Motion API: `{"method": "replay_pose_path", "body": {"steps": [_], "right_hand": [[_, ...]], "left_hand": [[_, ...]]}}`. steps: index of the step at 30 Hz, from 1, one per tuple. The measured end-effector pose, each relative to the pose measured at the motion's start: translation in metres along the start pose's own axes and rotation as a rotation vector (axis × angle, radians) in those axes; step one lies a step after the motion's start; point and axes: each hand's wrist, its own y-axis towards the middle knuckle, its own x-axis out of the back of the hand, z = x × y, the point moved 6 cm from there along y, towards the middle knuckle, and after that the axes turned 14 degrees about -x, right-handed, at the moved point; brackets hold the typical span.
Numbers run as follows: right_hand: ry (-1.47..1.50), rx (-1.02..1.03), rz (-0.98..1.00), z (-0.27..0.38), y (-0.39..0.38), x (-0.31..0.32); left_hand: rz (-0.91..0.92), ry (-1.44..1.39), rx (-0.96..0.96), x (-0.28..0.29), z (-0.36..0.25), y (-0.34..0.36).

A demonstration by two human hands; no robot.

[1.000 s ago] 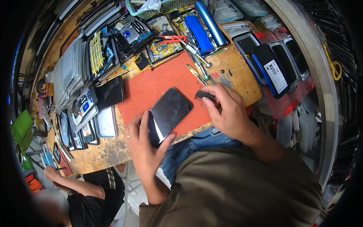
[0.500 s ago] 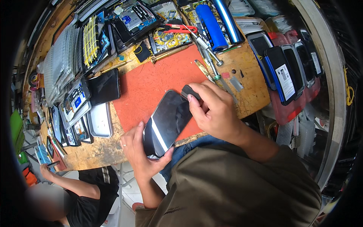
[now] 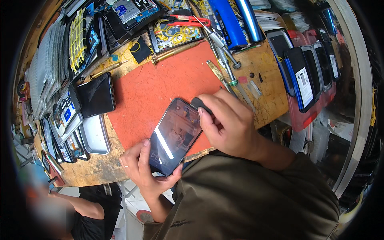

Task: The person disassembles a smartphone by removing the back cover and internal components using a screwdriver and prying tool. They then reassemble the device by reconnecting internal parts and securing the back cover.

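Observation:
My left hand [image 3: 145, 172] grips a smartphone [image 3: 176, 130] by its lower end, thumb on one edge and fingers on the other. The phone is tilted over the front edge of an orange-red mat [image 3: 138, 90]. Its screen glows dimly with a picture, crossed by a bright reflected streak. Near the phone's upper right corner, my right hand [image 3: 232, 126] pinches a small dark block [image 3: 199, 105]. Fingers cover much of the block, so its kind does not show. Whether it touches the phone I cannot tell.
Beyond the mat lie screwdrivers [image 3: 174, 54], red-handled pliers [image 3: 188, 21] and a blue cylinder [image 3: 228, 25]. Another dark-screened phone [image 3: 96, 96] rests at the left beside a pale tray [image 3: 96, 134]. Boxed phones [image 3: 302, 82] stand right. A person [image 3: 90, 204] sits at the lower left.
The phone's dark screen has lit up with a dim picture. The view has shifted, so the bench things sit further left. Both hands keep their hold.

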Motion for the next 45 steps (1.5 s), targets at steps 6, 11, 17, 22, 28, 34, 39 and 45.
{"method": "replay_pose_path", "body": {"steps": [6, 11, 17, 22, 28, 34, 39, 45], "right_hand": [[-0.24, 0.171, -0.005, 0.018, -0.006, -0.002], [-0.228, 0.143, 0.012, 0.016, -0.006, -0.007], [-0.151, 0.132, -0.004, 0.009, -0.004, -0.008], [-0.059, -0.007, -0.093, 0.003, -0.005, -0.009], [-0.032, 0.063, -0.135, 0.008, -0.012, -0.001], [-0.11, 0.235, -0.149, 0.01, -0.009, -0.002], [-0.097, 0.033, -0.055, 0.002, -0.006, -0.004], [-0.081, 0.166, -0.186, 0.005, -0.012, -0.007]], "left_hand": [[-0.032, -0.002, 0.002, 0.0, 0.001, 0.002], [-0.034, -0.006, 0.012, 0.002, 0.001, 0.003], [-0.037, 0.001, 0.022, 0.003, -0.002, 0.012], [0.072, -0.023, 0.08, 0.004, -0.005, 0.011], [-0.216, -0.05, 0.086, 0.038, -0.005, -0.004], [-0.616, 0.208, 0.275, 0.084, 0.064, -0.058], [-0.765, 0.108, 0.454, 0.153, 0.201, -0.04], [-0.372, 0.63, 0.866, 0.195, 0.353, 0.015]]}}
